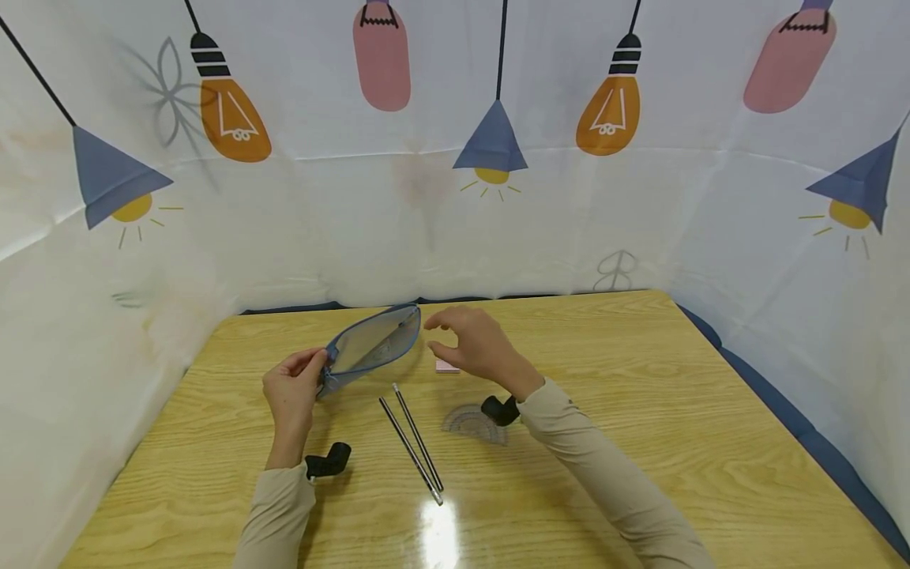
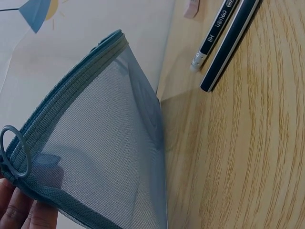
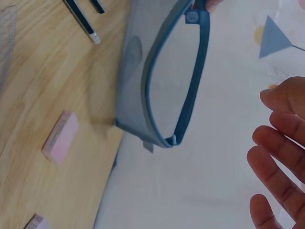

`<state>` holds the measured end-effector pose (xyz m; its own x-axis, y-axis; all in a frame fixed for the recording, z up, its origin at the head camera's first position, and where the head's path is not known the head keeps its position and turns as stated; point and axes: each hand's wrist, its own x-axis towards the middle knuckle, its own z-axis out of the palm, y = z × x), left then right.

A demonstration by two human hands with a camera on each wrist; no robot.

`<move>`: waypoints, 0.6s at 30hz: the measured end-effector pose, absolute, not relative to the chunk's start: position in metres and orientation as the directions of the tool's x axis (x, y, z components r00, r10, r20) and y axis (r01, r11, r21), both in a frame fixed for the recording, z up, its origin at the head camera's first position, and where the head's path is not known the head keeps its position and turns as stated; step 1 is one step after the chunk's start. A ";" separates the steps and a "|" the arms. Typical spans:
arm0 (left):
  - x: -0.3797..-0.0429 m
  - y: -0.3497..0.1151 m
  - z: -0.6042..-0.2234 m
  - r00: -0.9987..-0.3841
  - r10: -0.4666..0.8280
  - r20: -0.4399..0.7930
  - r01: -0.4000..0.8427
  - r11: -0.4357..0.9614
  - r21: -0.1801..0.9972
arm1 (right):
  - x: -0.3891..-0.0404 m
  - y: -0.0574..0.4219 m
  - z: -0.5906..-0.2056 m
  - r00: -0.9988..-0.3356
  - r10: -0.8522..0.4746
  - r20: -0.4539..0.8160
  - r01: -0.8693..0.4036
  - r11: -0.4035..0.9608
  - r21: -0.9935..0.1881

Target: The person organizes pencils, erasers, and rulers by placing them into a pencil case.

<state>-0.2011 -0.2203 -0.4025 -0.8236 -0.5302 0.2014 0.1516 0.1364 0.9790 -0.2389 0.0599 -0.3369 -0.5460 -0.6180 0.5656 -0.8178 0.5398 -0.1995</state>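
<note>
- Head view: yellowish wood table (image 1: 640, 474) under the pouch (image 1: 377, 344), shiny glare spot on the near side. Behind the pouch there's a white curtain (image 1: 341, 221) printed with lamps and bulbs, wrapping round both sides too.
- Same view: the pouch is tilted, mouth gaping, over the table's far left part. Left hand (image 1: 293, 387) pinches its left end; right hand (image 1: 472, 344) is just off its right end, fingers loosely bent, holding nothing.
- Also there: two pencils (image 1: 411, 451) on the near side of the pouch, an eraser (image 1: 447, 367) just right of it, and a protractor (image 1: 469, 423) nearer and further right, its edge partly behind a black wrist mount (image 1: 500, 411).
- Left wrist view: the pouch's mesh blocks a lot of the curtain; pencils lie beside it.
- Right wrist view: two pink erasers near the pouch, one cut off by the frame.
</note>
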 end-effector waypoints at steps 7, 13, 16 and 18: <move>-0.201 -0.221 -0.403 -0.820 -0.533 0.207 0.155 0.141 0.978 | -0.239 0.074 -0.339 -0.595 -0.561 0.576 -0.787 0.550 -0.279; -0.202 -0.221 -0.403 -0.825 -0.525 0.209 0.161 0.135 0.978 | -0.240 0.086 -0.341 -0.647 -0.488 0.586 -0.746 0.563 -0.356; -0.201 -0.221 -0.403 -0.826 -0.525 0.206 0.163 0.128 0.978 | -0.239 0.090 -0.340 -0.660 -0.455 0.598 -0.734 0.560 -0.384; -0.201 -0.221 -0.403 -0.826 -0.525 0.205 0.163 0.124 0.979 | -0.239 0.094 -0.341 -0.671 -0.434 0.601 -0.723 0.563 -0.401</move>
<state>-0.2011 -0.2213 -0.4032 -0.8264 -0.5246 0.2047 0.1634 0.1245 0.9787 -0.2388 0.0937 -0.3410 -0.6713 -0.4337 0.6011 -0.7228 0.5626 -0.4013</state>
